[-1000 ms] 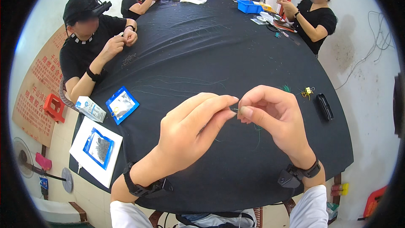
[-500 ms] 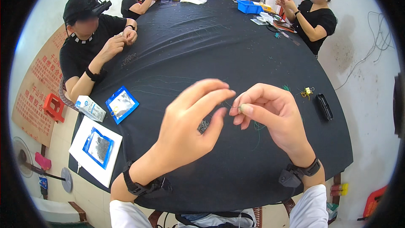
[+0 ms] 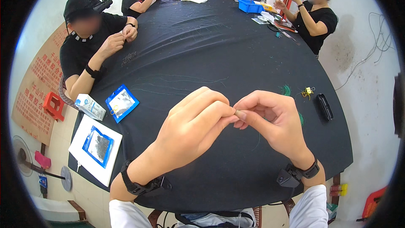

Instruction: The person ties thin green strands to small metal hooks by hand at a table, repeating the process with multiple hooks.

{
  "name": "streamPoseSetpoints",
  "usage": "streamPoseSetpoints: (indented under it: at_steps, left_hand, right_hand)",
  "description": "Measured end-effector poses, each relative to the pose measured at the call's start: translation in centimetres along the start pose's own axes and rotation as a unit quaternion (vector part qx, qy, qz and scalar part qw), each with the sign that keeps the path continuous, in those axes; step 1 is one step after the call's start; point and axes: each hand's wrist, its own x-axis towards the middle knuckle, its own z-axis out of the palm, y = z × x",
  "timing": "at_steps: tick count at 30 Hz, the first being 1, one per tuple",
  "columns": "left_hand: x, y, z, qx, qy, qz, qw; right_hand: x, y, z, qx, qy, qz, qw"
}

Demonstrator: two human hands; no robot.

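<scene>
Left hand [image 3: 192, 126] and right hand [image 3: 272, 120] meet, fingertips pressed together, contents hidden; two blue-edged pouches [image 3: 122, 104] and one carton [image 3: 90, 108] sit leftward.

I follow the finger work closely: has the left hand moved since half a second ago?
Yes: the left hand has closed, its thumb tip shifting right toward the right hand, away from the unmoved blue pouch beside the carton.

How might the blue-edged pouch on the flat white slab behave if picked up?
The blue-edged pouch would probably flex, since it looks like thin film. The dark pieces showing through its window may slide and bunch together. Lying flat, it seems unlikely to roll or tip.
</scene>
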Motion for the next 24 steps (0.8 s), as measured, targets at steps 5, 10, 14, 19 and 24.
streamPoseSetpoints:
  at_steps: [5, 10, 14, 19, 24]
  left_hand:
    - [0.2, -0.3, 0.0, 0.022, -0.025, 0.007, 0.999]
    - [0.0, -0.4, 0.1, 0.037, -0.028, -0.012, 0.999]
    - [-0.2, -0.5, 0.3, 0.033, -0.035, -0.041, 0.998]
    - [-0.2, -0.4, 0.2, 0.029, -0.054, -0.056, 0.997]
    - [-0.2, -0.6, 0.2, 0.034, -0.044, -0.068, 0.996]
  right_hand:
    - [0.0, -0.4, -0.3, -0.063, -0.001, 0.011, 0.998]
    - [0.3, 0.2, 0.0, -0.159, 0.013, -0.038, 0.987]
    - [0.4, 0.5, 0.1, -0.194, 0.013, -0.049, 0.98]
    - [0.4, 1.0, 0.1, -0.241, 0.019, -0.089, 0.966]
    - [0.6, 1.1, 0.0, -0.221, 0.022, -0.093, 0.971]
